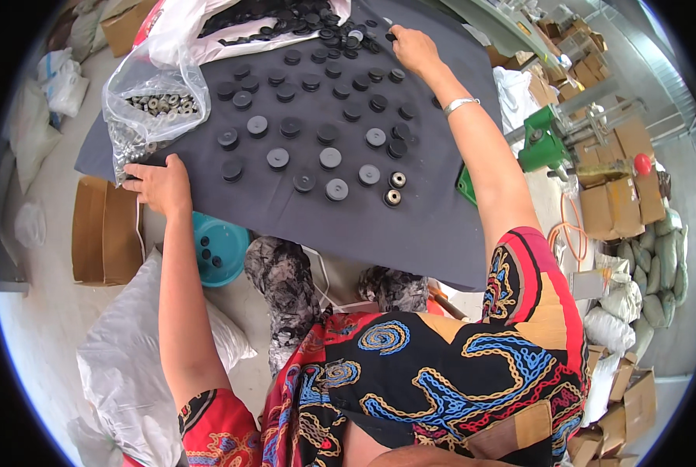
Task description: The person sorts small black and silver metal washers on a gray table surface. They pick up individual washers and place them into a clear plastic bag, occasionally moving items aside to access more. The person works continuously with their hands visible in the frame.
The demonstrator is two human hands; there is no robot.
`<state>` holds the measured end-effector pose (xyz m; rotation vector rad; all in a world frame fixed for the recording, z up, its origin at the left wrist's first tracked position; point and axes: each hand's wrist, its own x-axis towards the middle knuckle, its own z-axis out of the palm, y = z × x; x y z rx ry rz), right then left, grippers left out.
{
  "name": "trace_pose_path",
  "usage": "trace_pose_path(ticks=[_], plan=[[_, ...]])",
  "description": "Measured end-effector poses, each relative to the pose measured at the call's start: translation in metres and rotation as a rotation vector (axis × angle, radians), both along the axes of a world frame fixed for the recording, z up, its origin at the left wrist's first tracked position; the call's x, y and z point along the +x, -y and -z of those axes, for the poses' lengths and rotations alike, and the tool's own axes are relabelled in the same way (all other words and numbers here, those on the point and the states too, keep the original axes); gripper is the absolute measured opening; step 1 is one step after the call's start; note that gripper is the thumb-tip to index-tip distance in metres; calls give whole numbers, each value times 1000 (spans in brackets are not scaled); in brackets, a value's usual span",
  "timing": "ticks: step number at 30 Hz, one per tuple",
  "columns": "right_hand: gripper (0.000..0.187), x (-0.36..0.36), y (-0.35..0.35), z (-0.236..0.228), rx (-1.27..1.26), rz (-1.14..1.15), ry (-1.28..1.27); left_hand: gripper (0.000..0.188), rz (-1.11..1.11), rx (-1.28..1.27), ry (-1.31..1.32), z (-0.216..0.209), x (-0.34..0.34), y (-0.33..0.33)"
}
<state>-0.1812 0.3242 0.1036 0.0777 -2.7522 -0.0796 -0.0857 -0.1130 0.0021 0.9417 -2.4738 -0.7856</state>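
At the table's left edge, my left hand (161, 185) has its fingers stretched out and its thumb apart. The fingertips touch the lower end of a clear plastic bag (196, 100) filled with small metal rings (161, 103). Toward the far right, my right hand (416, 50) has its fingers closed on a black round disc (391, 36), partly hidden by the fingertips. Between my hands, several round black discs (327, 134) stand spread out in loose rows. Two of them, at the near right, carry metal rings (397, 180) on top.
A white and red sack (216, 48) with a heap of black discs (286, 23) lies at the table's far side. A green metal machine (541, 140) stands at the right. Below the left edge are a cardboard box (103, 233) and a blue basin (235, 268) holding a few discs.
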Motion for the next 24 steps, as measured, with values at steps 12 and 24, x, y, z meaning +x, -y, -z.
trace_pose_path(ticks=[12, 24], plan=[[36, 223, 9, 19, -388, 17, 423, 93, 0, 4, 11, 1, 3, 2], [43, 296, -8, 53, -474, 178, 307, 95, 16, 18, -25, 5, -1, 5]])
